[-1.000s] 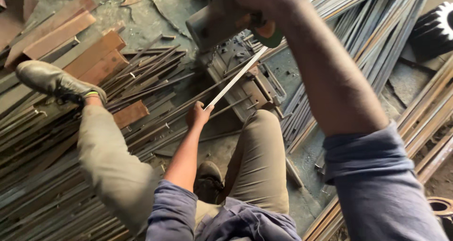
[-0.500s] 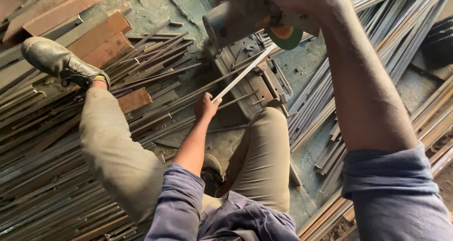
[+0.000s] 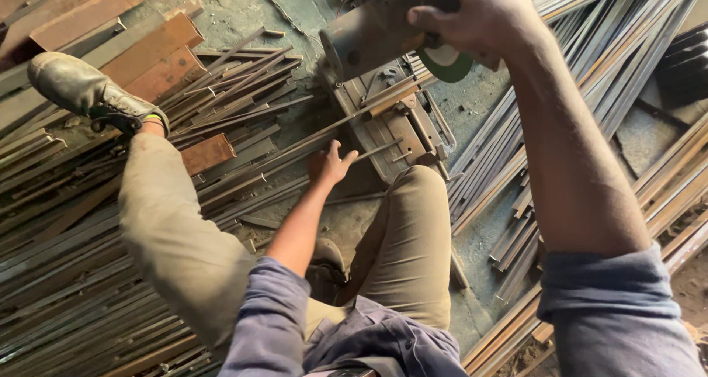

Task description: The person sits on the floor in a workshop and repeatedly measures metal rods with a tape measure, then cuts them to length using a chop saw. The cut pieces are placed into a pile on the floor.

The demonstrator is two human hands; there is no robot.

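So the thin steel strip (image 3: 354, 122) lay across the base of the chop saw (image 3: 383, 119), running down-left over the pile of rods (image 3: 243, 89), lined up under the blade so the cut end sat on the saw's bed. My left hand (image 3: 328, 164) was on the near part of that strip, fingers loosely curled with the thumb and a finger sticking out, pressing it down rather than gripping all the way round, I'd say to keep it from jumping. My right hand (image 3: 472, 15) was wrapped tight around the saw's handle up top, green cutting disc (image 3: 446, 63) just under it. I was sitting on the floor, knees apart, boot (image 3: 85, 89) out left on the scrap, flat bars (image 3: 590, 74) stacked to the right.
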